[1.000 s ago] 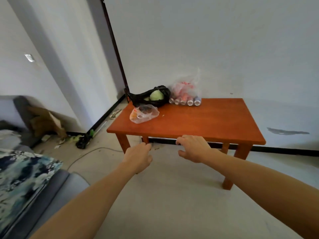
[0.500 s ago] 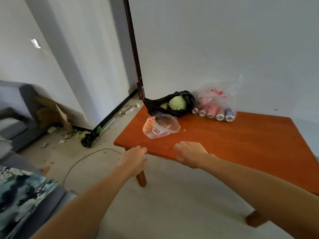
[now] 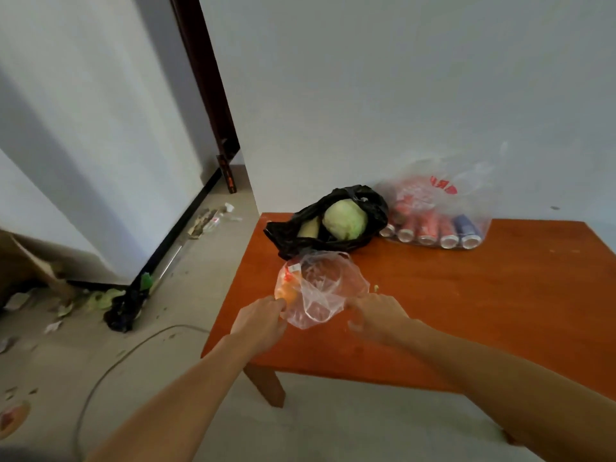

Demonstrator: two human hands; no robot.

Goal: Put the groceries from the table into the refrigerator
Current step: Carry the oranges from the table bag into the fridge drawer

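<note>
Gripping: both hands meet at the clear bag (image 3: 320,290) near the table's front-left corner.
Left hand (image 3: 258,323): fingers curled shut, pinching the clear bag's left edge, right at an orange item (image 3: 287,294) seen through the film.
Right hand (image 3: 376,315): fingers bent and touching the clear bag's right edge; whether they have closed on the plastic cannot be told.
Clear bag: between the two hands, crumpled, resting on the table (image 3: 466,311); contents other than the orange item and a small red-and-white label are blurred.
Forearms: bare, reaching from the lower edge of the view up to the bag, the left from lower left, the right from lower right.
Black bag (image 3: 373,211): just beyond the clear bag, farther from the hands, open at the top, lying on the table.
Cabbage (image 3: 345,219): pale green, round, inside the black bag; a yellowish item (image 3: 308,230) lies beside it on its left.
Cans (image 3: 430,230): beyond and to the right of the right hand, a row lying on their sides with ends facing the hands, red ones and one blue at the right end.
Can bag (image 3: 466,195): thin clear plastic with red print, wrapped around the cans, against the wall.
Table: orange-brown wood, one leg visible below the left hand.
Floor (image 3: 133,345): left of the left hand, littered with scraps; a thin cable (image 3: 110,365) curves across it.
Door frame (image 3: 206,91): dark, far beyond the left hand.
</note>
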